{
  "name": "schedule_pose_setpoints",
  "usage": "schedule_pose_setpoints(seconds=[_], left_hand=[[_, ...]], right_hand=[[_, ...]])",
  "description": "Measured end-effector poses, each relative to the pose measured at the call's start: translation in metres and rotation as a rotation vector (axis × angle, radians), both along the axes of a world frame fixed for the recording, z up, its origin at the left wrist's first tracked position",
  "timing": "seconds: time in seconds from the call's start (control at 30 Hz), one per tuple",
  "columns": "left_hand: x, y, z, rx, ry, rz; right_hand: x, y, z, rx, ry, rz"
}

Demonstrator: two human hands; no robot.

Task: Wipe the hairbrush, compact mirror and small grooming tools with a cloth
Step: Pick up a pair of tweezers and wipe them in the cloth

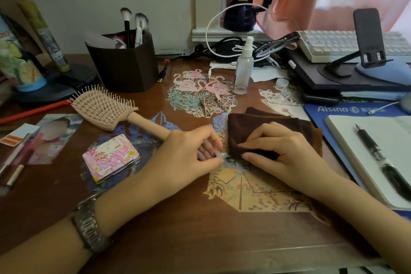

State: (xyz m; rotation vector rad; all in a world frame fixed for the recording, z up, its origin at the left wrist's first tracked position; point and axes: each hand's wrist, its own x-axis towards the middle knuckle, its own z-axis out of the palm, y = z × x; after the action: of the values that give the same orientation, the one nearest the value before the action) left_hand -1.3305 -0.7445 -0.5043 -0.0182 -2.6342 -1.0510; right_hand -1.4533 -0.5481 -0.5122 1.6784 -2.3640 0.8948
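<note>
On the left of the dark brown wooden table (55, 187), the beige vented plastic hairbrush (104, 108) lies bristles up, its handle running toward my left wrist. Just below it sits the closed rectangular compact mirror with a pink cartoon cover (111, 158). My left hand (186, 155), a metal watch on its wrist, has its fingers curled, pinching a small clear-ended grooming tool (220, 154) between thumb and fingertips; I cannot tell what kind of tool it is. Above, on the flamingo paper cutout, lie two thin rose-gold metal tools (205, 107), well apart from my hands. My right hand (287, 151) grips a fold of the dark brown cloth (255, 127), pinching it round the tool's far end. Behind stands a clear plastic spray bottle (243, 69); a black pen (382, 160) rests on an open white notebook (355, 140) at far right.
</note>
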Motion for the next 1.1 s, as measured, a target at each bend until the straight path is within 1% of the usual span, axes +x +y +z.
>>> schedule_pose_setpoints(seconds=[0.17,0.5,0.87,1.0,1.1], left_hand=[[-0.012,0.011,0.001,-0.086,0.03,-0.005],[-0.015,0.013,0.0,-0.03,0.044,0.005],[0.016,-0.011,0.013,0.0,-0.045,-0.009],[0.028,-0.018,0.019,0.033,-0.016,0.025],[0.034,-0.026,0.028,-0.004,0.028,0.069]], right_hand=[[-0.001,0.001,0.0,-0.03,-0.017,0.006],[-0.004,0.001,-0.002,-0.058,-0.087,0.002],[-0.005,0.002,-0.003,-0.019,-0.103,-0.011],[-0.005,0.002,-0.003,-0.006,-0.097,-0.013],[-0.005,0.002,-0.003,-0.002,-0.098,-0.015]])
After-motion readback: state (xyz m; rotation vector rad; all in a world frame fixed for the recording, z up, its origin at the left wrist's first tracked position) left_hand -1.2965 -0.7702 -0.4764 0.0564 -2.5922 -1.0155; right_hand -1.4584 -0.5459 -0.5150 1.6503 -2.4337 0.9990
